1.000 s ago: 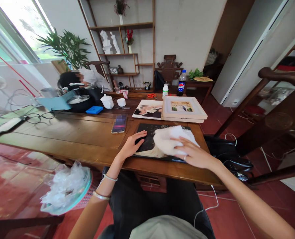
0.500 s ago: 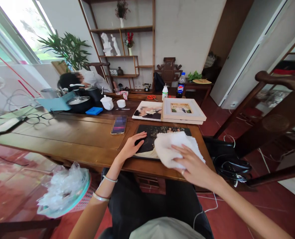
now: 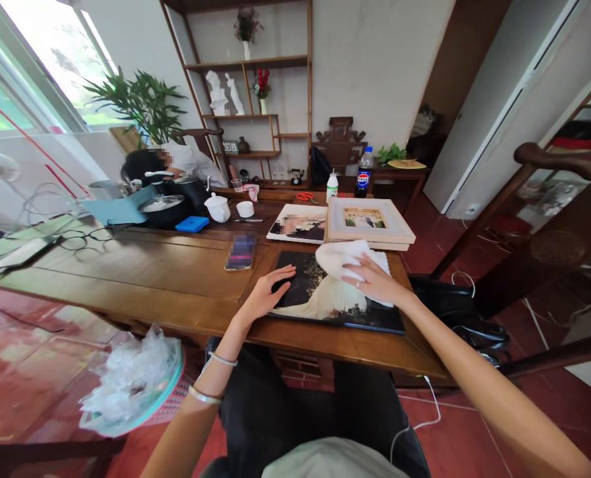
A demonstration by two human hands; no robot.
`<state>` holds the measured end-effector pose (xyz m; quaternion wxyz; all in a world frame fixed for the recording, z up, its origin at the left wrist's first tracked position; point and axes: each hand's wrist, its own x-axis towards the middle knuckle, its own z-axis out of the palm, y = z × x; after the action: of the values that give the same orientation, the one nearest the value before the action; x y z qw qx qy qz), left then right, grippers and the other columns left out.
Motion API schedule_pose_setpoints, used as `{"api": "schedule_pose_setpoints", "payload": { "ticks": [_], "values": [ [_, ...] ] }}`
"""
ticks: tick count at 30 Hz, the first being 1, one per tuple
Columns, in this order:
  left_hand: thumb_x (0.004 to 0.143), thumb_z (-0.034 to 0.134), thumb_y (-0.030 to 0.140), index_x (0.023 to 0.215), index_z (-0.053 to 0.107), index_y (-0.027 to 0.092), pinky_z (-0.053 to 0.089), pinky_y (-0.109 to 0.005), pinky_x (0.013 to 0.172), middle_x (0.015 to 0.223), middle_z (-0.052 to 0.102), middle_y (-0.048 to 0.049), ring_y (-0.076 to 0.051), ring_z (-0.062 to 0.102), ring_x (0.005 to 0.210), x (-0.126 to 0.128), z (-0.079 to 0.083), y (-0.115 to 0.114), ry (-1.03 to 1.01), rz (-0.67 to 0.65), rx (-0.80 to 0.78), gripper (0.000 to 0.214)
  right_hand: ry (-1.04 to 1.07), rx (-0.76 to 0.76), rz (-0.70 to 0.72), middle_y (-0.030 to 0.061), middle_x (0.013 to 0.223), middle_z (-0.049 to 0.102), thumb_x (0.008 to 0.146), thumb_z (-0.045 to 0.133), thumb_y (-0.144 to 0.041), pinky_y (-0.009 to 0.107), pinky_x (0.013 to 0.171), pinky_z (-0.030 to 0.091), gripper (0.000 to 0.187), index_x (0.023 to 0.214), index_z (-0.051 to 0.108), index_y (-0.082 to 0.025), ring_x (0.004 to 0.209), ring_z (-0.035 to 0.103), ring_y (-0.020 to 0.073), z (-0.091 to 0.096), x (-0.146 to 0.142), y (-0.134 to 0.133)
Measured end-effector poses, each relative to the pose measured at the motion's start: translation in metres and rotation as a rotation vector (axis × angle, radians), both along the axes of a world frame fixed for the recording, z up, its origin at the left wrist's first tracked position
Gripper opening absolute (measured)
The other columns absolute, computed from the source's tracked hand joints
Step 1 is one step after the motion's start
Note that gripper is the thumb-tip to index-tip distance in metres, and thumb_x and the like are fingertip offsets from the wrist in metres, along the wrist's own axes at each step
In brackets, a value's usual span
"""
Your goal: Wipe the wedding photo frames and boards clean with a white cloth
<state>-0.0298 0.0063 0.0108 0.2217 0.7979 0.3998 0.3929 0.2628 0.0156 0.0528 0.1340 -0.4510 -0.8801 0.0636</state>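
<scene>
A dark photo panel (image 3: 320,309) lies flat near the table's front edge, its picture showing a long pale gown. My left hand (image 3: 270,290) rests on the panel's left side, fingers stretched out and holding nothing. A white cloth (image 3: 338,259) is bunched under my right hand (image 3: 370,279), whose fingers press it onto the panel's upper right part. The cloth hides that part of the picture. Just behind are a white-framed photo (image 3: 368,222) and a flat photo print (image 3: 295,224). Left of the panel lies a phone (image 3: 241,251).
On the wooden table (image 3: 176,265) are a white teapot (image 3: 218,208), a white cup (image 3: 245,210), a blue box (image 3: 192,224), red-handled scissors (image 3: 305,196) and a cola bottle (image 3: 364,174). A lined wastebasket (image 3: 136,385) stands on the floor at left. A person (image 3: 190,159) leans at the far side.
My right hand has moved the white cloth up and away from me across the panel, uncovering its lower right part. My left hand stays in place.
</scene>
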Motion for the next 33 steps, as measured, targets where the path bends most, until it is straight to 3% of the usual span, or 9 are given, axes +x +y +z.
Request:
{"api": "schedule_pose_setpoints", "payload": {
  "ticks": [3, 5, 12, 15, 19, 24, 27, 30, 33],
  "values": [
    [0.087, 0.048, 0.026, 0.115, 0.061, 0.019, 0.034, -0.041, 0.108, 0.126, 0.058, -0.0071, -0.020, 0.048, 0.124, -0.001, -0.002, 0.001, -0.002, -0.008, 0.001, 0.032, -0.050, 0.108, -0.189, 0.0095, 0.138, 0.044, 0.091, 0.040, -0.031, 0.068, 0.101, 0.009, 0.039, 0.128, 0.050, -0.025, 0.134, 0.023, 0.0331, -0.007, -0.019, 0.006],
    [0.087, 0.048, 0.026, 0.116, 0.061, 0.019, 0.033, -0.041, 0.108, 0.127, 0.058, -0.0074, -0.020, 0.047, 0.124, -0.001, -0.003, 0.001, 0.000, -0.009, 0.001, 0.032, -0.083, 0.120, -0.195, 0.0094, 0.143, 0.037, 0.086, 0.042, -0.023, 0.072, 0.097, 0.009, 0.043, 0.129, 0.048, -0.025, 0.135, 0.017, 0.0359, -0.009, -0.031, -0.007],
    [0.087, 0.048, 0.025, 0.115, 0.061, 0.019, 0.034, -0.041, 0.108, 0.127, 0.057, -0.0069, -0.020, 0.049, 0.123, 0.000, -0.003, 0.001, -0.011, -0.001, 0.002, 0.032, -0.090, 0.014, 0.208, 0.0060, 0.148, 0.028, 0.075, 0.051, -0.019, 0.064, 0.104, 0.002, 0.039, 0.113, 0.061, -0.023, 0.138, 0.009, 0.0316, -0.001, -0.047, -0.104],
    [0.086, 0.048, 0.025, 0.115, 0.062, 0.020, 0.035, -0.041, 0.107, 0.127, 0.057, -0.0072, -0.021, 0.048, 0.123, -0.001, -0.002, 0.001, -0.023, -0.018, 0.000, 0.032, -0.063, -0.013, 0.379, 0.0028, 0.147, 0.031, 0.075, 0.054, -0.020, 0.061, 0.106, -0.002, 0.035, 0.108, 0.064, -0.025, 0.138, 0.012, 0.0298, 0.000, -0.049, -0.124],
    [0.087, 0.047, 0.025, 0.115, 0.062, 0.020, 0.035, -0.042, 0.107, 0.127, 0.057, -0.0070, -0.021, 0.048, 0.123, -0.001, -0.001, 0.000, -0.017, -0.018, -0.005, 0.032, 0.000, 0.022, 0.406, 0.0059, 0.142, 0.040, 0.080, 0.052, -0.020, 0.057, 0.108, 0.002, 0.035, 0.114, 0.060, -0.024, 0.136, 0.021, 0.0251, 0.001, -0.039, -0.100],
    [0.087, 0.047, 0.027, 0.115, 0.061, 0.020, 0.034, -0.042, 0.108, 0.127, 0.058, -0.0064, -0.021, 0.048, 0.123, 0.000, 0.000, 0.000, -0.004, 0.003, -0.013, 0.032, -0.027, 0.106, 0.133, 0.0107, 0.132, 0.052, 0.089, 0.045, -0.026, 0.058, 0.107, 0.011, 0.030, 0.115, 0.059, -0.022, 0.134, 0.027, 0.0256, 0.000, -0.003, -0.031],
    [0.087, 0.047, 0.027, 0.114, 0.062, 0.020, 0.034, -0.042, 0.108, 0.126, 0.058, -0.0066, -0.020, 0.048, 0.123, 0.000, -0.001, 0.000, -0.016, 0.002, -0.012, 0.032, -0.072, 0.141, 0.003, 0.0135, 0.132, 0.050, 0.091, 0.041, -0.029, 0.060, 0.105, 0.015, 0.034, 0.120, 0.056, -0.020, 0.134, 0.027, 0.0262, -0.003, 0.016, -0.011],
    [0.087, 0.048, 0.027, 0.114, 0.062, 0.019, 0.034, -0.041, 0.108, 0.126, 0.058, -0.0070, -0.020, 0.048, 0.123, 0.000, -0.002, 0.001, -0.018, 0.000, -0.008, 0.032, -0.090, 0.129, 0.005, 0.0146, 0.134, 0.048, 0.089, 0.042, -0.024, 0.060, 0.105, 0.015, 0.033, 0.118, 0.057, -0.018, 0.135, 0.025, 0.0259, -0.003, 0.022, -0.029],
    [0.087, 0.048, 0.027, 0.114, 0.062, 0.019, 0.034, -0.041, 0.108, 0.126, 0.058, -0.0070, -0.020, 0.048, 0.123, 0.001, -0.002, 0.001, -0.020, -0.001, -0.008, 0.031, -0.059, 0.068, 0.078, 0.0107, 0.140, 0.041, 0.083, 0.046, -0.017, 0.061, 0.107, 0.010, 0.031, 0.109, 0.063, -0.021, 0.136, 0.020, 0.0261, 0.001, 0.015, -0.076]
  ]
}}
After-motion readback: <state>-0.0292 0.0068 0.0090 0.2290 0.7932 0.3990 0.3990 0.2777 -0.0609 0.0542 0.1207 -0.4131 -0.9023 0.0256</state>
